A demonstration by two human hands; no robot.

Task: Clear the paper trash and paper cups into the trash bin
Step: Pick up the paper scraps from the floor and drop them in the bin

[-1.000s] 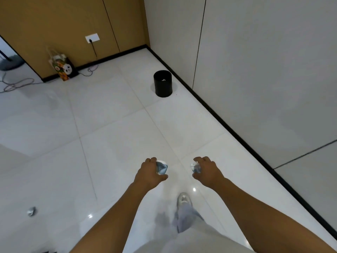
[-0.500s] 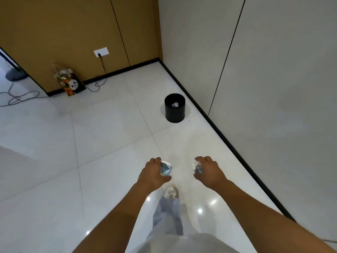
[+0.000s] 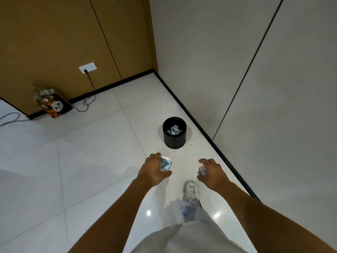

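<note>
A black round trash bin (image 3: 174, 141) stands on the white tile floor near the right wall, with crumpled paper (image 3: 174, 129) inside it. My left hand (image 3: 152, 170) grips a blue-and-white paper cup (image 3: 165, 164), held on its side a short way in front of the bin. My right hand (image 3: 212, 173) holds a second, crushed blue-and-white paper cup (image 3: 200, 169), mostly hidden by the fingers. Both hands are out in front of me, side by side and apart.
A grey wall with a black baseboard (image 3: 215, 145) runs along the right. A patterned gift bag (image 3: 52, 103) stands by the brown wall at the left, with a cable (image 3: 89, 99) from a wall socket trailing on the floor. My shoe (image 3: 190, 190) is below my right hand.
I have walked toward the bin; it is nearer and its paper contents show. Both hands keep their hold on the cups.
</note>
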